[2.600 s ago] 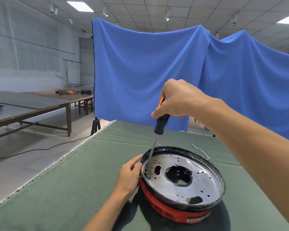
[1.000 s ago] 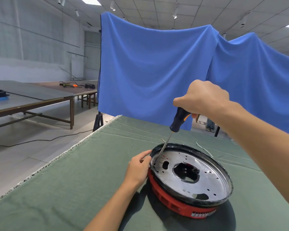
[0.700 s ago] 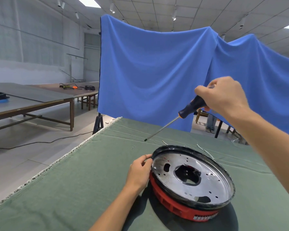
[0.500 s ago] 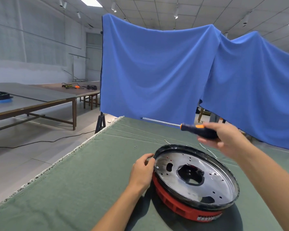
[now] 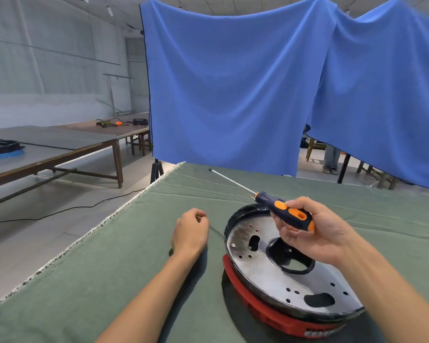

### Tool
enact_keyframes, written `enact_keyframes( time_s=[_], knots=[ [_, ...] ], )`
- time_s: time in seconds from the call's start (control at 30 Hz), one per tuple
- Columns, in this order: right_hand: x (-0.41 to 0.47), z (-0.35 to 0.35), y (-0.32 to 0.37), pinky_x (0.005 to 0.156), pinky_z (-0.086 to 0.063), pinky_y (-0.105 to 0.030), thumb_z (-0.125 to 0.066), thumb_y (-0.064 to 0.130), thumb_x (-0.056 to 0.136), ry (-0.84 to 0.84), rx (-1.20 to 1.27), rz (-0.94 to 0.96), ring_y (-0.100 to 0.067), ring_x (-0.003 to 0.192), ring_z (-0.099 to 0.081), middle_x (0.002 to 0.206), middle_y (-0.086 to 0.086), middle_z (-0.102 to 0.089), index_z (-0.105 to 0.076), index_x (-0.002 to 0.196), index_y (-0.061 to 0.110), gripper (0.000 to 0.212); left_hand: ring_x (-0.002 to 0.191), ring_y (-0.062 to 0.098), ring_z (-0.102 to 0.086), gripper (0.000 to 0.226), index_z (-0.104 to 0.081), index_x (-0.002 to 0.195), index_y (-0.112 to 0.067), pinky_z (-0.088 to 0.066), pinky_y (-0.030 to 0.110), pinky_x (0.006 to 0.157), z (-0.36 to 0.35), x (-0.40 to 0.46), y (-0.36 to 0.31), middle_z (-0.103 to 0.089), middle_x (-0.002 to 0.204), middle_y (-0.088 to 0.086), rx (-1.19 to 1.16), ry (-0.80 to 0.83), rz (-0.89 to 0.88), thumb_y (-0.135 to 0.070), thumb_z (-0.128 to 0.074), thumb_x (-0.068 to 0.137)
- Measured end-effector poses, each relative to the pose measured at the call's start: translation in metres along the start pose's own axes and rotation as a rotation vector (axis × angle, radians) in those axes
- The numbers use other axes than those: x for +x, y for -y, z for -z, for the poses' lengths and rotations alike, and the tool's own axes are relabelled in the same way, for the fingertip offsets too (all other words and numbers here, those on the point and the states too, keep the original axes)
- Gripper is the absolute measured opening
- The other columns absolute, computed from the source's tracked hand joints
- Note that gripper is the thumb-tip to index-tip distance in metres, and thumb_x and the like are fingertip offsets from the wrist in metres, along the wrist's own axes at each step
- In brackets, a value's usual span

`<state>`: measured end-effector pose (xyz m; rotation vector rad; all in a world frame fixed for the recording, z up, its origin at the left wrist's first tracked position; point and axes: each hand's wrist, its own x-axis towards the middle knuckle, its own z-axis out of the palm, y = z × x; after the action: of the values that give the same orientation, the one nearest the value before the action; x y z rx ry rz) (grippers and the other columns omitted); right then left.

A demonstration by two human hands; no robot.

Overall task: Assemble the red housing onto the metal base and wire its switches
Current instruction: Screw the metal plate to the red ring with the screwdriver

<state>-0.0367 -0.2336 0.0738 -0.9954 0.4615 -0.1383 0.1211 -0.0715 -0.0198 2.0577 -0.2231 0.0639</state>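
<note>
The left hand (image 5: 190, 232) has left the metal base (image 5: 282, 273) — fingers now curled on the green cloth (image 5: 109, 268), contents unclear. The right hand (image 5: 307, 233) grips the screwdriver (image 5: 282, 211) above the base, atop the red housing (image 5: 270, 315).

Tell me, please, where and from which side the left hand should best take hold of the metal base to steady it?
Judging by its pose, grip the raised black rim of the metal base on its left edge, coming from the left. That edge faces the left hand, and the right hand with the screwdriver hovers over the middle.
</note>
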Motion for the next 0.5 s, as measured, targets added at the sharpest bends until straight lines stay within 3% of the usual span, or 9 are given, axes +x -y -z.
enact_keyframes(
  time_s=[0.07, 0.17, 0.3, 0.5],
  knots=[
    [0.004, 0.002, -0.002, 0.047, -0.050, -0.023, -0.071, 0.008, 0.058, 0.017, -0.015, 0.010, -0.020, 0.064, -0.062, 0.087, -0.015, -0.063, -0.063, 0.102, 0.003, 0.045, 0.112, 0.027, -0.057, 0.032, -0.061, 0.119, -0.020, -0.045, 0.036, 0.092, -0.001, 0.020, 0.007, -0.064, 0.119, 0.005, 0.177, -0.088, 0.037, -0.024, -0.050, 0.090],
    [0.008, 0.011, -0.004, 0.048, -0.052, -0.025, -0.068, 0.007, 0.058, 0.040, -0.086, 0.019, -0.020, 0.064, -0.067, 0.091, -0.016, -0.066, -0.062, 0.107, -0.002, 0.050, 0.119, 0.029, -0.052, 0.041, -0.053, 0.130, -0.015, -0.040, 0.039, 0.094, -0.011, 0.043, 0.006, -0.054, 0.129, 0.009, 0.368, -0.080, 0.021, -0.036, -0.046, 0.095],
    [0.013, 0.014, -0.001, 0.048, -0.052, -0.025, -0.063, 0.008, 0.059, 0.059, -0.166, 0.033, -0.018, 0.065, -0.068, 0.089, -0.015, -0.070, -0.062, 0.108, -0.003, 0.051, 0.110, 0.032, -0.057, 0.035, -0.060, 0.117, -0.012, -0.042, 0.037, 0.085, -0.026, 0.058, 0.004, -0.053, 0.123, 0.010, 0.521, -0.096, -0.031, -0.037, -0.046, 0.098],
    [0.016, 0.016, -0.002, 0.050, -0.048, -0.025, -0.057, 0.006, 0.080, -0.012, -0.270, 0.047, -0.015, 0.061, -0.065, 0.085, -0.014, -0.069, -0.066, 0.096, 0.002, 0.019, 0.101, 0.033, -0.061, 0.020, -0.070, 0.101, -0.017, -0.042, 0.035, 0.076, -0.030, 0.066, 0.007, -0.060, 0.113, 0.008, 0.545, -0.142, -0.087, -0.027, -0.054, 0.094]
  ],
)
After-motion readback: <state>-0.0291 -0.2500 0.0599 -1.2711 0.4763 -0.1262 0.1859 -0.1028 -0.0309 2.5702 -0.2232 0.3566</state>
